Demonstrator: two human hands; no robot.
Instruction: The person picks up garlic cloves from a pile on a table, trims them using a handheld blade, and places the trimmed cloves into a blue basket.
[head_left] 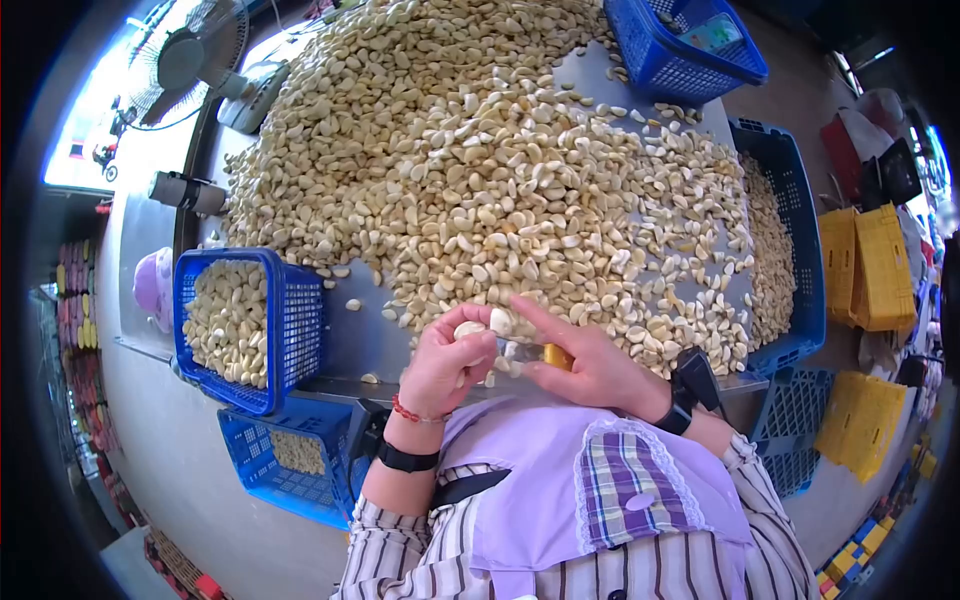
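Note:
Just over the table's near edge, my left hand [440, 365] is closed around a few pale garlic cloves [468, 330]. One clove [500, 321] shows at its fingertips, close to my right index finger. My right hand [605, 372] is closed on a small knife with a yellow handle [557, 356], its index finger stretched toward the left hand; the blade is hardly visible. A large heap of peeled garlic cloves [500, 190] spreads over the metal table in front of both hands.
A blue basket of cloves [322, 320] stands at the left, above another blue crate [265, 480]. At the right is a long blue crate [808, 250] with cloves; a blue basket [665, 75] sits at the back. A fan [180, 60] and yellow crates [880, 270] flank the table.

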